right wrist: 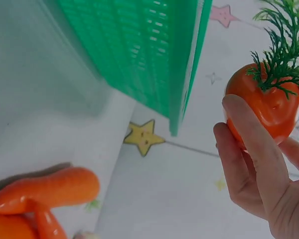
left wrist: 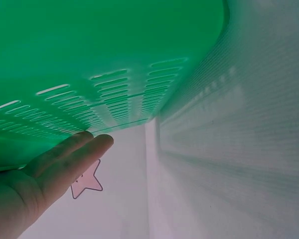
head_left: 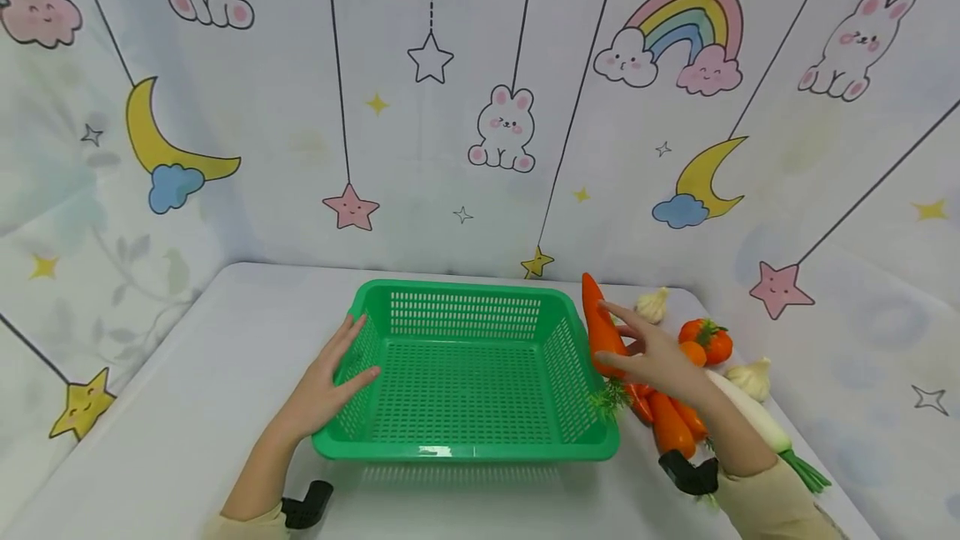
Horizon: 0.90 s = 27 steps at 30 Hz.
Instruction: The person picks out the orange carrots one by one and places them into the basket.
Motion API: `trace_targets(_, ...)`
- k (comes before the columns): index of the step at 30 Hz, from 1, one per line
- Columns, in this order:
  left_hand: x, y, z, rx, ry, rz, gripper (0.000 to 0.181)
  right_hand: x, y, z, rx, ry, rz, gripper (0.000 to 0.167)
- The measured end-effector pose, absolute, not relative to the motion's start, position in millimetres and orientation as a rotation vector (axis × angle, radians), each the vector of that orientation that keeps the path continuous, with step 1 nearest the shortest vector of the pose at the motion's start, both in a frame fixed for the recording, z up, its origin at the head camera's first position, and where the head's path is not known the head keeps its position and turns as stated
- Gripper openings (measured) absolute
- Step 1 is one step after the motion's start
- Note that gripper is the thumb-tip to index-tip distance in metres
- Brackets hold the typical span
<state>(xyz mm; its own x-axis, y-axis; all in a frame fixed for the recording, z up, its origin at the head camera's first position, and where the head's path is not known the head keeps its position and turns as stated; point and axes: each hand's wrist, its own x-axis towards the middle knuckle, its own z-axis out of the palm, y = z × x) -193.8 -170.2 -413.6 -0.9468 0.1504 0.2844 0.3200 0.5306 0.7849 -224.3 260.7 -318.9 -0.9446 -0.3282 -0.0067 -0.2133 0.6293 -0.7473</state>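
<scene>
Within right hand point(head_left: 654, 352): carrot point(head_left: 602, 329), pinched between fingers and thumb; basket point(head_left: 465, 450) just left.
Carrot: likely light, stiff, slick; hold thick body, not leaves point(head_left: 611, 397).
Left hand point(head_left: 321, 390): fingers straight, against basket.

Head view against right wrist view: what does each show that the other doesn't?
Only the head view: the left hand, the green basket's floor and the white radish's leaves. Only the right wrist view: the basket's outer right wall and the held carrot's crown seen end-on. Both: the right hand holding that carrot, the basket, and loose carrots.
</scene>
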Motion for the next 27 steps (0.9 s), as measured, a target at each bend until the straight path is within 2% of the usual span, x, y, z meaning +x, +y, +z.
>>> trace_targets(27,-192.7,-169.7,-411.8,-0.378,-2.594,-1.384,0.074,-247.6,162.1,-306.8,-0.389,2.238,-1.340,0.077)
